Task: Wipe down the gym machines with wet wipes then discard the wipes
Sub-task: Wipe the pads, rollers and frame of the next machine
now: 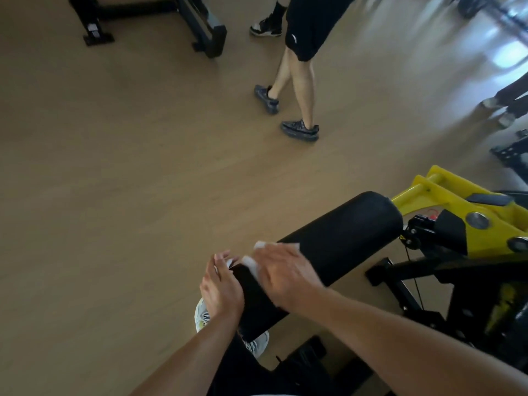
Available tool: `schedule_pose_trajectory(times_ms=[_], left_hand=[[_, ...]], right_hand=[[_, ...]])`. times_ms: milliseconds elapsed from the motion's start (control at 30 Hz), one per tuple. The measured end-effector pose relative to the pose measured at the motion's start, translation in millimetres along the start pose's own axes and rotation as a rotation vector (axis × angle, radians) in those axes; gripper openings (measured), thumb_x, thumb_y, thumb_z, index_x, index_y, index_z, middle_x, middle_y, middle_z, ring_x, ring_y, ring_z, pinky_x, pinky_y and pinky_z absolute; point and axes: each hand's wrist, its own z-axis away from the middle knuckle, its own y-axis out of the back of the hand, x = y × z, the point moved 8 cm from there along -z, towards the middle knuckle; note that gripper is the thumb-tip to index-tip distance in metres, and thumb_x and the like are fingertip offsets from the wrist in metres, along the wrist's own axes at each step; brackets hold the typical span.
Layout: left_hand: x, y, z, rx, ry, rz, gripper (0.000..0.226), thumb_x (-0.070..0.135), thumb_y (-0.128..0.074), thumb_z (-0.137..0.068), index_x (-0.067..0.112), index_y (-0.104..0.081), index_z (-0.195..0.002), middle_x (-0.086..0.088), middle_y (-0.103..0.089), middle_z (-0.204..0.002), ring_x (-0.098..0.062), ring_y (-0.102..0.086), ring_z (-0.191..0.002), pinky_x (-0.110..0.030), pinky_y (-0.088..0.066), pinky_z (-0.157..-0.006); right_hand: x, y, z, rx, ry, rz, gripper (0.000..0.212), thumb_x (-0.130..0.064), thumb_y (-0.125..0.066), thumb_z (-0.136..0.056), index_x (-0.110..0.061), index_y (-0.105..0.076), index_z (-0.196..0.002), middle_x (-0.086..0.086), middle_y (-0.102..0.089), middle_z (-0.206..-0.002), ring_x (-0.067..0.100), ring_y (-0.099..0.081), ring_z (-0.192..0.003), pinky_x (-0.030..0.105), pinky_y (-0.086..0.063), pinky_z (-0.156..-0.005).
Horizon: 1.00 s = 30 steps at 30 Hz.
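A black padded roller (343,241) juts out from a yellow and black gym machine (463,224) at the lower right. My right hand (285,275) lies on top of the roller near its free end, pressing a white wet wipe (253,262) against the pad. The wipe shows at my fingertips and under my palm. My left hand (221,290) rests with straight fingers against the roller's end face, and a bit of white shows at its fingertips.
A person in black shorts and dark shoes (300,128) walks on the wooden floor a short way ahead. Another machine's black base (200,30) stands at the top left. More equipment and legs (511,101) are at the right edge. My own shoes (203,315) are below the roller.
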Motion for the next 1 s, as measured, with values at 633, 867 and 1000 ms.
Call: schedule_pose_trajectory(times_ms=[633,867,1000], left_hand=[[2.9,2.5,2.4,0.051,0.066,0.119,0.039,0.022,-0.033,-0.109,0.019,-0.071,-0.1,0.017,-0.069,-0.088,0.012,-0.059,-0.076,0.0,-0.036,-0.066],[-22.4,-12.1,-17.2,-0.064,0.054,-0.085,0.041,0.029,-0.027,-0.105,0.033,-0.067,-0.099,0.017,-0.074,-0.096,-0.019,-0.064,-0.094,-0.038,-0.047,-0.087],[-22.5,-14.3,-27.3,-0.065,0.094,-0.167,0.043,0.027,-0.028,-0.103,0.03,-0.069,-0.089,0.003,-0.073,-0.102,-0.028,-0.06,-0.096,-0.038,-0.046,-0.083]], right_hand=[[-11.3,-18.8,-6.4,-0.111,0.099,0.065,0.048,-0.039,-0.023,-0.108,-0.023,-0.059,-0.134,-0.001,-0.064,-0.134,0.02,-0.054,-0.131,0.04,-0.04,-0.113],[240.3,72.8,-0.8,0.023,-0.536,0.207,0.045,-0.033,-0.026,-0.108,-0.018,-0.058,-0.136,0.003,-0.057,-0.141,0.024,-0.047,-0.136,0.038,-0.029,-0.115],[248.4,62.0,0.4,0.045,-0.619,0.144,0.05,-0.035,-0.022,-0.108,-0.015,-0.054,-0.14,0.005,-0.047,-0.152,0.023,-0.031,-0.145,0.039,-0.016,-0.123]])
